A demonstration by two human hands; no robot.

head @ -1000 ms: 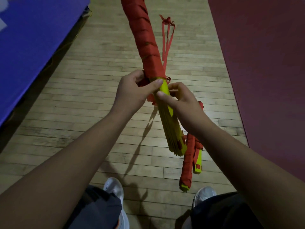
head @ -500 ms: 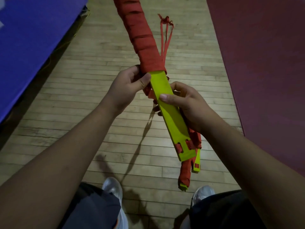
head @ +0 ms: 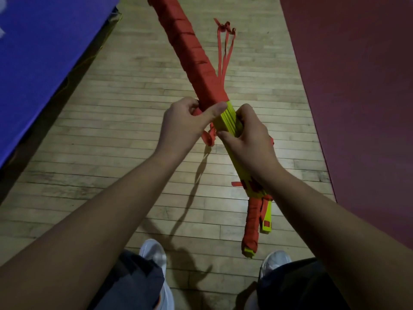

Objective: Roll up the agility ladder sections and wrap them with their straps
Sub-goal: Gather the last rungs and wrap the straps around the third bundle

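mid-frame, your left hand (head: 183, 126) clamps the ladder bundle (head: 232, 123) where its red strap (head: 194, 57) wrap ends (thumb on top); your right hand (head: 248, 140) curls round it just below. 1 wrapped bundle (head: 251, 224) lies on the wood floor (head: 111, 153), lower right.

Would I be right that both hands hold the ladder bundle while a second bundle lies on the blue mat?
Not quite: the head view shows the second bundle on the wood floor. The left hand and right hand do hold the ladder bundle.

yellow-green ladder rungs (head: 232, 124), red strap (head: 194, 54), blue mat (head: 44, 52), maroon mat (head: 357, 86).
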